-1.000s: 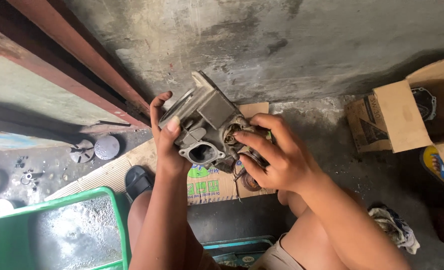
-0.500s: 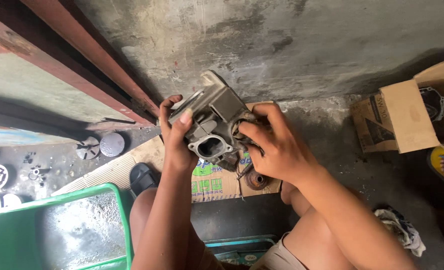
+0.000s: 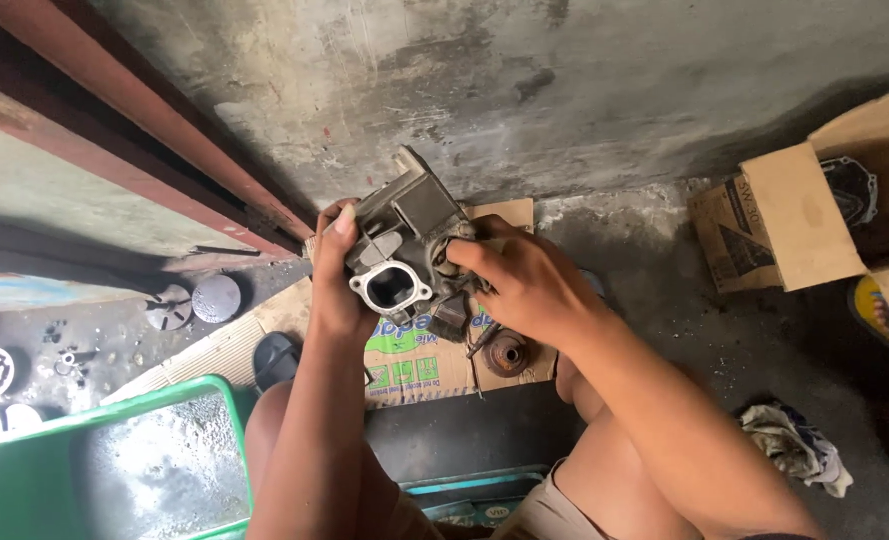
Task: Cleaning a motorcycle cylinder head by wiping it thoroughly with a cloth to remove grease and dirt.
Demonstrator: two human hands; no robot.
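A grey metal engine part (image 3: 405,235) with an oval port facing me is held up above a flattened cardboard sheet (image 3: 405,355). My left hand (image 3: 337,285) grips its left side, thumb up along the edge. My right hand (image 3: 520,285) wraps its right side, fingertips on a small dark piece at the part's lower right. A round rusty brown part (image 3: 508,352) lies on the cardboard just below my right hand.
A green tub (image 3: 25,470) of foamy liquid sits at lower left. Round metal pieces (image 3: 215,297) lie on the floor at left. An open cardboard box (image 3: 815,215) stands at right, a rag (image 3: 795,450) at lower right. A concrete wall is ahead.
Both hands and the engine part have shifted slightly in view; the part is turned a little so its oval port faces me more squarely.
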